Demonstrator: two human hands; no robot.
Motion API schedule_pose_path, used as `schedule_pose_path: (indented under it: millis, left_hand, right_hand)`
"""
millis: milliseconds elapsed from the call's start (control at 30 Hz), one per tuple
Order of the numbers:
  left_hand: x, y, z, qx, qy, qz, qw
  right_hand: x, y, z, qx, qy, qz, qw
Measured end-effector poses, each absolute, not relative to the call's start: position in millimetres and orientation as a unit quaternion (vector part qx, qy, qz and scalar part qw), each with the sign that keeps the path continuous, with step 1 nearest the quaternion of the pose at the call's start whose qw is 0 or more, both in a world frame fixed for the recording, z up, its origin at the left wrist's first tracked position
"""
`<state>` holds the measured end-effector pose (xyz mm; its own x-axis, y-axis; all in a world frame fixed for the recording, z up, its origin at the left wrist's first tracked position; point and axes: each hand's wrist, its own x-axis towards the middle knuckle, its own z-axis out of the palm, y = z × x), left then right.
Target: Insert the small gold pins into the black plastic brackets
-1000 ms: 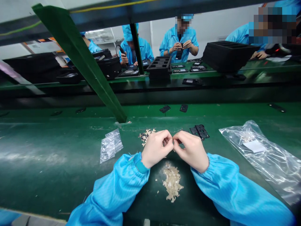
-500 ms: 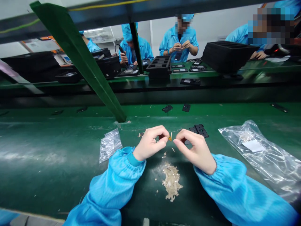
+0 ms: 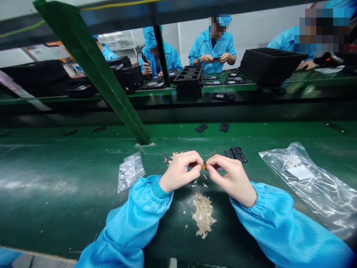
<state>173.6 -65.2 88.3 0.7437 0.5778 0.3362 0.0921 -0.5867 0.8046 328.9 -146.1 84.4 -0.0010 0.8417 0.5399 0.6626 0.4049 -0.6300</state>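
Near the middle of the green bench, my left hand [image 3: 182,169] pinches a small amber-and-dark piece [image 3: 204,166] between thumb and forefinger. My right hand [image 3: 230,176] is closed at the fingertips on the other side of that piece, touching or gripping it. Below the hands lies a heap of pale beige bits [image 3: 204,216], with a few loose ones just above it. Small pale and dark parts [image 3: 170,158] show behind my left hand, partly hidden. Black plastic plates [image 3: 238,154] lie behind my right hand.
Small clear bags [image 3: 131,172] lie at left, a large clear bag [image 3: 304,182] at right. A green slanted post [image 3: 111,85] meets the bench. Black parts [image 3: 224,127] sit on the strip behind. Beyond are black trays [image 3: 189,76] and people in blue [image 3: 213,48].
My right fingertips have come in to the small piece, closing the gap between my hands. Black parts on the far strip have shifted right. A person opposite has lowered their hands, now holding a dark object.
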Motion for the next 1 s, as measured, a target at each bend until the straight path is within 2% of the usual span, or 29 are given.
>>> schedule_pose_path:
  millis: [133,267,433,600,667,733,867,933,1000]
  left_hand:
    - [172,-59,84,0.723,0.242,0.304,0.571]
    - [174,-58,82,0.577,0.253,0.277,0.726]
    - [178,-65,86,0.504,0.256,0.220,0.795]
    - [178,-71,85,0.501,0.244,0.171,0.813]
    - [180,-69,83,0.533,0.244,0.168,0.793]
    - [188,-65,80,0.627,0.255,0.177,0.714]
    - [222,-56,66,0.885,0.282,0.111,0.354]
    - [243,-55,56,0.910,0.284,0.084,0.291]
    - [262,-55,45,0.913,0.281,0.077,0.286]
  right_hand:
    - [334,-149,89,-0.536,-0.699,0.058,0.470]
    - [331,-149,88,-0.472,-0.759,0.027,0.447]
    - [328,-147,81,-0.460,-0.757,-0.021,0.464]
    - [328,-148,78,-0.479,-0.754,-0.077,0.443]
    - [332,-149,81,-0.483,-0.749,-0.083,0.446]
    - [340,-148,87,-0.495,-0.725,-0.077,0.473]
    - [357,-147,99,-0.528,-0.635,-0.038,0.563]
    - [362,-148,102,-0.530,-0.614,-0.017,0.585]
    - [364,-149,102,-0.528,-0.610,-0.005,0.591]
